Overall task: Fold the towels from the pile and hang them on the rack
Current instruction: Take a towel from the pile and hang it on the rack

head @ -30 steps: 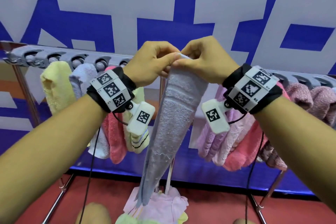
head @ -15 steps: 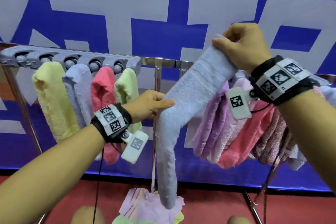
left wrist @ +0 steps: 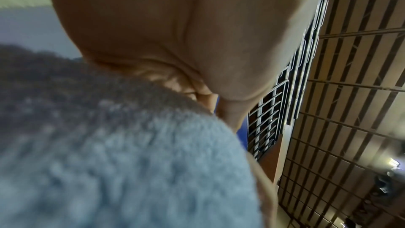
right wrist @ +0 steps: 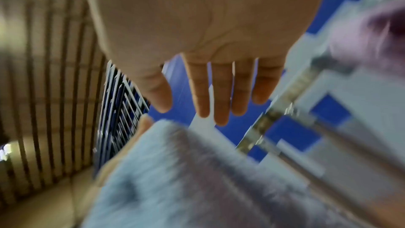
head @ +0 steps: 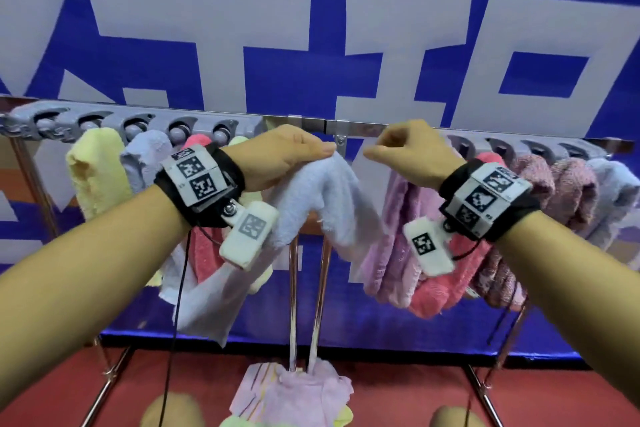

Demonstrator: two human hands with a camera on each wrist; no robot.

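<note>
since half a second ago the right hand (head: 410,149) has let go and hangs empty, fingers loose, while the left hand (head: 287,156) has risen to the rack (head: 360,128) and grips the pale blue towel (head: 322,198), which drapes over and under its fingers.

L hand (head: 284,158) covers top fold of blue towel (head: 325,198) — fingers hidden underneath. R wrist view motion-blurred; rack bar (right wrist: 276,124) beside R fingers smeared.
</note>
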